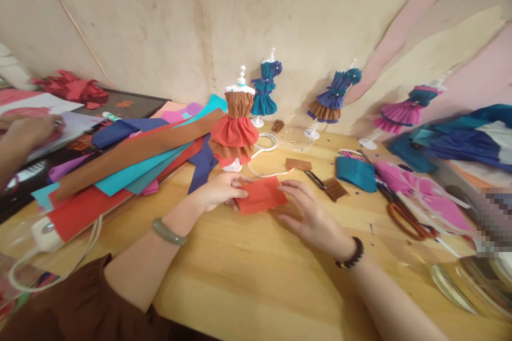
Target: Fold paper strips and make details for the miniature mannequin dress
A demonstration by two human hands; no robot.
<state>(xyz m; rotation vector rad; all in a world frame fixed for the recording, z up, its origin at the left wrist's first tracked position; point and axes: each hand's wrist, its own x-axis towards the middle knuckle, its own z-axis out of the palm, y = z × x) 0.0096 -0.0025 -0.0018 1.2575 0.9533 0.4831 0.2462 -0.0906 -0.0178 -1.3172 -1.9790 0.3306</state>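
A small rectangle of red crepe paper (262,195) is held low over the wooden table. My left hand (220,191) is closed on its left edge, thumb on top. On the opposite side, my right hand (310,216) has its fingers apart and slightly curled, fingertips touching the paper's upper right corner, thumb below. Just behind stands a mini dress form (236,125) in a brown bodice and a red and brown ruffled skirt. Beyond my right fingers lie a brown paper strip (299,164), a dark slim tool with a metal tip (316,179) and a gathered brown piece (336,189).
Long paper sheets (140,152) fan out at left, near a co-worker's hand (36,130). Several other dressed forms, including a blue one (264,88), line the wall. Orange-handled scissors (408,221), teal paper (356,173), pink paper (436,197) and a clear round container (472,282) sit right.
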